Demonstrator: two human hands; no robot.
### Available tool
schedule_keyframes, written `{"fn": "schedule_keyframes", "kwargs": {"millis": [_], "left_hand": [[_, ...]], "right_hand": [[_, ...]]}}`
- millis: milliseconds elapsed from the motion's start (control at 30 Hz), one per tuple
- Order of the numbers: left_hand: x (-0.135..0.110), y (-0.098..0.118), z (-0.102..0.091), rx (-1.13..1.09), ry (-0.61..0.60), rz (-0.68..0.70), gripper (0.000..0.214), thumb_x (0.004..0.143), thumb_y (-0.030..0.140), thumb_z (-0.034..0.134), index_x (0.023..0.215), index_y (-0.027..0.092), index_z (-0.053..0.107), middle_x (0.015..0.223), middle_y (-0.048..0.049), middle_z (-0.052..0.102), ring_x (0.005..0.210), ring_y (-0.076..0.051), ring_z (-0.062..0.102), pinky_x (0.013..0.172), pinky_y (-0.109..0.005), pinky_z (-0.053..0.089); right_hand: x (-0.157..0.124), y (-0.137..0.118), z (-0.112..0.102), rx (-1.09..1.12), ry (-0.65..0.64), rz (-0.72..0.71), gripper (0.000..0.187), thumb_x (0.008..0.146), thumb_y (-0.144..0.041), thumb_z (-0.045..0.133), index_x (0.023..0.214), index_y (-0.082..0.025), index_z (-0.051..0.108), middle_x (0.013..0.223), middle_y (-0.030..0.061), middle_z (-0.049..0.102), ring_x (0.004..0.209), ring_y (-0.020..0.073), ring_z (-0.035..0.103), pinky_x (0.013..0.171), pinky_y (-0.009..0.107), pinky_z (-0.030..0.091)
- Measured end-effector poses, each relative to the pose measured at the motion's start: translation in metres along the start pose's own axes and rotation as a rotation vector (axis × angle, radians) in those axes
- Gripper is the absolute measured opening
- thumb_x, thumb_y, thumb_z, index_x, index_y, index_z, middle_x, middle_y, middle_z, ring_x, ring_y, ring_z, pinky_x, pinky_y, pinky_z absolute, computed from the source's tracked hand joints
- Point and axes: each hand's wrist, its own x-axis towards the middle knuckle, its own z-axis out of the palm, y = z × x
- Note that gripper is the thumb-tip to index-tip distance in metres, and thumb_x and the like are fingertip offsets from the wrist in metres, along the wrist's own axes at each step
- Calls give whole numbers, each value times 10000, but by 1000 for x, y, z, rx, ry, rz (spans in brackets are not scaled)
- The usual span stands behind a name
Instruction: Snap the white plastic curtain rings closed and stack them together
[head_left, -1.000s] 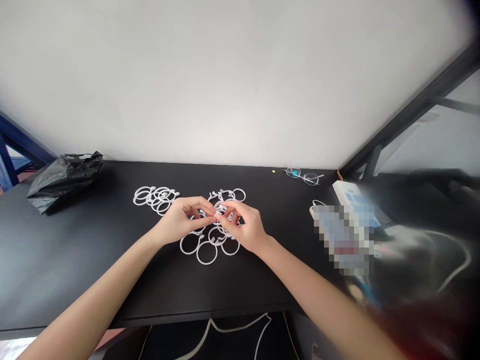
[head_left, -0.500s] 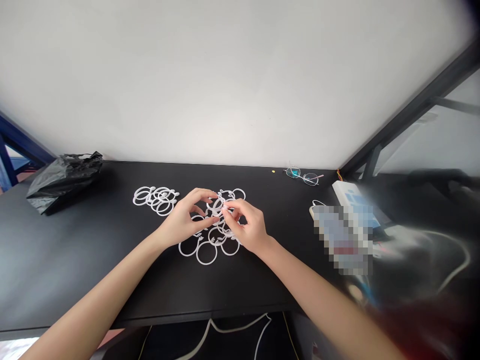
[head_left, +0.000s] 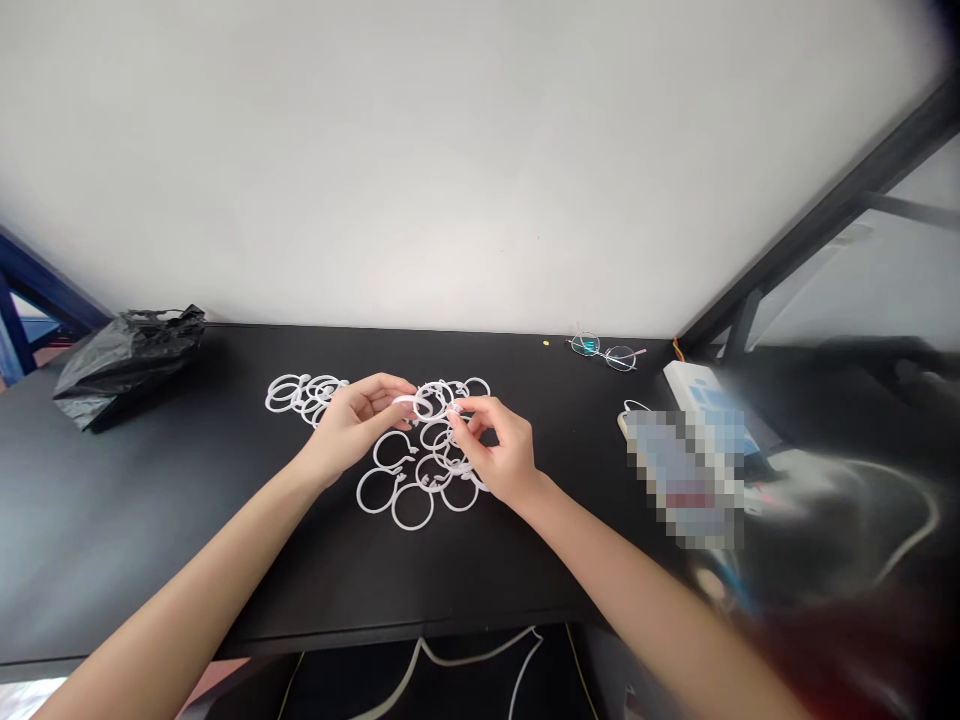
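Note:
My left hand (head_left: 356, 420) is closed, its thumb and fingers pinching a white plastic ring (head_left: 424, 410) above the pile. From the other side, my right hand (head_left: 499, 450) pinches white plastic between thumb and forefinger, at the ring's right edge. Whether both hands grip one ring or two overlapping ones I cannot tell. Several loose white rings (head_left: 412, 484) lie under and in front of the hands, some with a gap and small knobbed ends. Beyond my left wrist sits a second cluster of white rings (head_left: 283, 376), partly covered by that hand.
The black table (head_left: 300, 580) runs back to a pale wall. A crumpled black plastic bag (head_left: 127, 365) lies at the left. Eyeglasses (head_left: 621, 358) rest at the back right, near a phone (head_left: 682, 480) with its screen blurred and a white box (head_left: 701, 395).
My left hand has moved left and up and closed from a spread grip to a pinch on a ring. My right hand stays nearly in place. The left cluster is now partly covered.

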Motion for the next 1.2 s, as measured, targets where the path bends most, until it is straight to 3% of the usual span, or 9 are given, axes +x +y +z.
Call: {"fn": "schedule_keyframes", "kwargs": {"millis": [200, 400, 700, 1200], "left_hand": [[-1, 2, -5, -129, 17, -23, 207, 826, 385, 737, 825, 190, 669, 746, -14, 682, 765, -161, 655, 805, -303, 544], [-1, 7, -4, -240, 0, 21, 296, 833, 357, 714, 630, 178, 593, 683, 2, 589, 716, -142, 600, 772, -290, 514], [-1, 6, -2, -169, 14, 12, 396, 857, 389, 625, 535, 182, 525, 826, -57, 622, 785, -190, 576, 812, -327, 519], [1, 7, -5, -449, 0, -47, 294, 908, 385, 587, 707, 183, 659, 1128, -74, 649, 1086, -230, 571, 886, -322, 544]], "right_hand": [[0, 2, 2, -19, -15, 63, 79, 914, -250, 586, 947, -202, 640, 787, 13, 717, 518, 95, 606, 539, 231, 538], [0, 3, 2, -21, -33, 94, 69, 909, -253, 595, 913, -202, 642, 753, 11, 709, 510, 99, 598, 546, 236, 535], [0, 3, 2, -14, -70, 120, 91, 900, -268, 589, 848, -203, 627, 661, -10, 675, 479, 98, 582, 535, 230, 520], [0, 3, 3, -18, -80, 113, 98, 899, -268, 583, 841, -207, 633, 663, -16, 681, 464, 94, 574, 528, 228, 524]]}}
